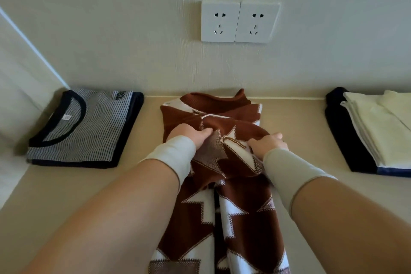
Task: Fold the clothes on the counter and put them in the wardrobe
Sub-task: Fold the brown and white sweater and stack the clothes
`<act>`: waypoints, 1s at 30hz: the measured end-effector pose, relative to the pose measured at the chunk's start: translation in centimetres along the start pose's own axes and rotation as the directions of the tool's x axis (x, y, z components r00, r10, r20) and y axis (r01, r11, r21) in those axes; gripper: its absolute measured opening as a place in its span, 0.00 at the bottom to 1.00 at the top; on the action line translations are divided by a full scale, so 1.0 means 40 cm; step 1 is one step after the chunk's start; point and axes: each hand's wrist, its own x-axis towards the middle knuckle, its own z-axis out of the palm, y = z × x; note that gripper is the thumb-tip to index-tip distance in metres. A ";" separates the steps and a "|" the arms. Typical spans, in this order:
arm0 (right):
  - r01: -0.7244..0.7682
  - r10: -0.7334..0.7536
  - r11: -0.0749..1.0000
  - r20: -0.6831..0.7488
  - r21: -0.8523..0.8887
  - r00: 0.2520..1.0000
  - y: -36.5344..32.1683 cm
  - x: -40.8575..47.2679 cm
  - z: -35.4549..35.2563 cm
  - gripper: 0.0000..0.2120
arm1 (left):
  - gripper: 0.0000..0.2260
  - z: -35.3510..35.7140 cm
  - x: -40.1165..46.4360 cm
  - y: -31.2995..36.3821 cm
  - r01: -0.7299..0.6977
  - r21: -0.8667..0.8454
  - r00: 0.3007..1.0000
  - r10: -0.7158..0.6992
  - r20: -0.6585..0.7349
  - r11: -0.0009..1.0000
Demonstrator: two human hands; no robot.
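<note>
Your brown-and-white patterned sweater point(224, 162) lies down the middle of the worktop point(66, 187), its ribbed collar at the back edge against the wall and its lower part running toward you over the front edge. Your left hand point(191, 135) grips a raised fold of the knit on the sweater's left side, fingers curled into the fabric. Your right hand point(268, 141) grips the same bunched fold on the right side, fingers curled round its edge. Both wrists wear pale sleeves point(171, 158), and the forearms below them are bare.

Toward the back left corner of the worktop sits a folded striped shirt point(84, 127) with a dark neckband, well apart from the sweater. At the right edge lies a folded dark garment point(342, 131), with a stack of folded cream cloth point(378, 127) resting on top of it. On the wall point(111, 29) above the sweater are two white sockets point(239, 22), side by side and touching.
</note>
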 end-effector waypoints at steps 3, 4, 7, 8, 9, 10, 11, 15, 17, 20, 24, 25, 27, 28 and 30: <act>0.016 -0.016 0.998 0.001 -0.069 1.000 0.026 0.000 0.004 0.41 | 0.22 0.032 -0.008 0.020 -0.034 0.160 0.999 0.027 0.046 0.986; 0.030 -0.031 0.992 -0.002 -0.123 1.000 0.033 -0.003 0.005 0.43 | 0.19 0.038 -0.010 0.025 -0.040 0.183 0.999 0.033 0.044 0.982; 0.041 -0.040 0.988 0.004 -0.148 0.999 0.043 -0.008 0.009 0.49 | 0.15 0.047 -0.004 0.034 -0.016 0.193 0.999 0.010 0.033 0.981; 0.029 -0.028 0.993 0.007 -0.115 1.000 0.046 -0.005 0.012 0.50 | 0.14 0.048 -0.005 0.033 -0.011 0.201 1.000 0.006 0.024 0.980; 0.014 -0.014 0.996 0.004 -0.083 1.000 0.049 -0.002 0.014 0.50 | 0.15 0.050 -0.006 0.028 0.000 0.189 1.000 -0.001 0.007 0.982; -0.005 0.005 0.999 -0.007 -0.051 1.000 0.056 0.006 0.016 0.50 | 0.15 0.054 -0.004 0.021 0.007 0.170 1.000 -0.005 -0.016 0.985; -0.028 0.027 0.999 -0.027 -0.016 0.999 0.063 0.013 0.018 0.48 | 0.14 0.054 -0.002 0.011 -0.007 0.119 0.999 0.012 -0.038 0.993; -0.082 0.091 0.991 -0.083 0.108 0.992 0.085 0.030 0.006 0.35 | 0.05 0.006 -0.009 0.012 -0.160 -0.548 0.987 0.123 -0.104 0.821; -0.019 0.040 0.983 -0.113 0.184 0.993 0.074 0.027 0.004 0.27 | 0.09 -0.029 0.019 0.011 -0.070 -0.809 0.997 0.068 -0.037 0.583; 0.164 -0.065 0.913 -0.261 0.374 0.963 0.036 0.001 0.003 0.24 | 0.09 -0.072 0.066 -0.036 0.094 -0.613 0.995 -0.093 0.034 0.784; 0.159 -0.114 0.927 -0.148 0.339 0.982 0.018 -0.020 0.015 0.25 | 0.09 -0.075 0.039 -0.118 0.160 -0.300 0.900 -0.264 -0.346 0.940; 0.124 -0.095 0.949 -0.111 0.290 0.989 0.022 -0.021 0.015 0.23 | 0.09 -0.068 0.017 -0.111 0.089 -0.292 0.886 -0.210 -0.413 0.952; 0.096 -0.083 0.973 -0.069 0.211 0.994 0.028 -0.023 0.016 0.16 | 0.08 -0.048 -0.015 -0.089 -0.019 -0.189 0.916 -0.059 -0.396 0.982; 0.097 -0.086 0.976 -0.060 0.197 0.994 0.031 -0.022 0.012 0.12 | 0.08 -0.038 -0.025 -0.074 -0.088 -0.174 0.939 0.023 -0.343 0.981; 0.112 -0.109 0.975 -0.023 0.191 0.994 0.025 -0.025 0.007 0.13 | 0.12 -0.025 -0.045 -0.059 -0.237 -0.178 0.951 0.191 -0.242 0.955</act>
